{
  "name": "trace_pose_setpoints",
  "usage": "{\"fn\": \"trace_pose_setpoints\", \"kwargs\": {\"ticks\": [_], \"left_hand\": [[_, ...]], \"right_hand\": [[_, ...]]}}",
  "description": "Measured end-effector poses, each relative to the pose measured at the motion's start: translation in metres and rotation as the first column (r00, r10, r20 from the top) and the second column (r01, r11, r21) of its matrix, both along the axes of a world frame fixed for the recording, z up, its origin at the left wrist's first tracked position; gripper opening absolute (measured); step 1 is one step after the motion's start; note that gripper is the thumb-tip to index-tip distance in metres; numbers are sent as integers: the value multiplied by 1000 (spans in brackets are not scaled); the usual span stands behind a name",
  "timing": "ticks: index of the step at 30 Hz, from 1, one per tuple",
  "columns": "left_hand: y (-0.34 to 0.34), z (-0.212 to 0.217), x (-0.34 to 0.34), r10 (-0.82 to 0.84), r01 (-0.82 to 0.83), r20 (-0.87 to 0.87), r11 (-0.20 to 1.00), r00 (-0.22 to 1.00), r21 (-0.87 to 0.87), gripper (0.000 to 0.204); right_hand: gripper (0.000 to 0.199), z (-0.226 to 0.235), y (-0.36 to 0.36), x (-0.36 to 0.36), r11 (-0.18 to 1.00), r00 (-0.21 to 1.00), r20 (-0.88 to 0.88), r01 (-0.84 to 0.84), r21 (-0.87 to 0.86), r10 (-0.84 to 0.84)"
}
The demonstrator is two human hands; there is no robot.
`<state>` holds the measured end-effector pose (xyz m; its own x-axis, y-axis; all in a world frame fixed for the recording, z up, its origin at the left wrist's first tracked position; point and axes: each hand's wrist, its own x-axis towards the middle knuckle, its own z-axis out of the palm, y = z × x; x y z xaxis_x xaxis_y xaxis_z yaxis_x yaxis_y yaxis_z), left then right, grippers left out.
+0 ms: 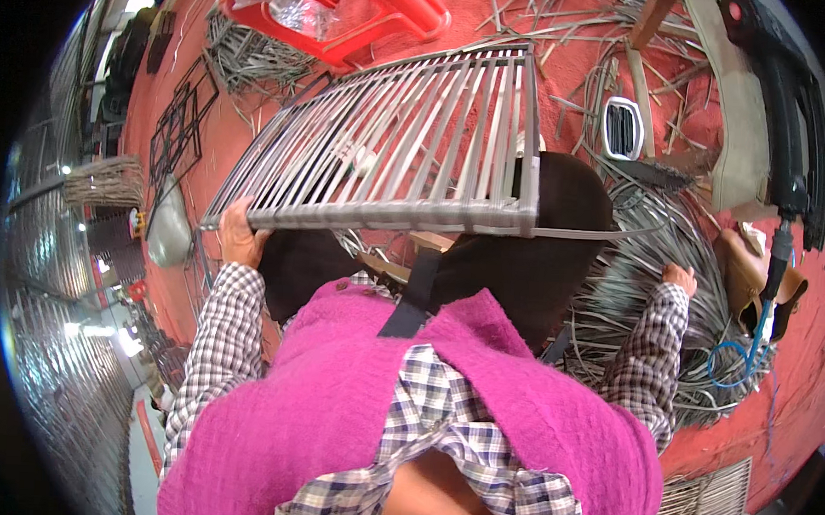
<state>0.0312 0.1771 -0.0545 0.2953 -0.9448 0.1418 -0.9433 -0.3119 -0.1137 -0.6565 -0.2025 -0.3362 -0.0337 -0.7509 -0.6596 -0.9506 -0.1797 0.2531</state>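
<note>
A rectangular metal frame [387, 218], crossed by many flat grey woven strips, rests over my knees and leans away from me. My left hand [240, 236] is closed around its near left corner. From the near right corner a loose grey strip [598, 235] runs out to the right and curves over the pile. My right hand [679, 276] hovers apart from the frame, above a big heap of grey strips [641, 304]. Its fingers look curled; what they hold, if anything, is too small to make out. Part of the heap is blurred.
A red plastic stool [376, 35] lies beyond the frame, near tangled strips [255, 57]. At right are a white container [622, 129], a black tool [778, 117] with a blue hose [749, 360], and a brown pouch [739, 267]. Black metal frames [179, 118] lie left.
</note>
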Motion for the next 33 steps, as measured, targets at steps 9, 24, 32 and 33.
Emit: {"fn": "trace_pose_setpoints", "kwargs": {"ticks": [9,24,32,33], "left_hand": [[-70,46,-64,-88,64,-269,993,959,-95,57],[-24,63,-35,-560,-619,-753,739,-344,-267,29],[107,43,67,-280,-856,-951,451,133,-253,29],[99,41,53,-292,-793,-923,485,250,-369,25]], "right_hand": [[21,248,97,99,633,389,919,698,-335,57],[25,367,137,339,743,175,730,-292,-602,660],[32,494,55,363,121,655,-367,-575,-809,661],[29,495,69,394,-13,561,-405,-575,-818,722]]}}
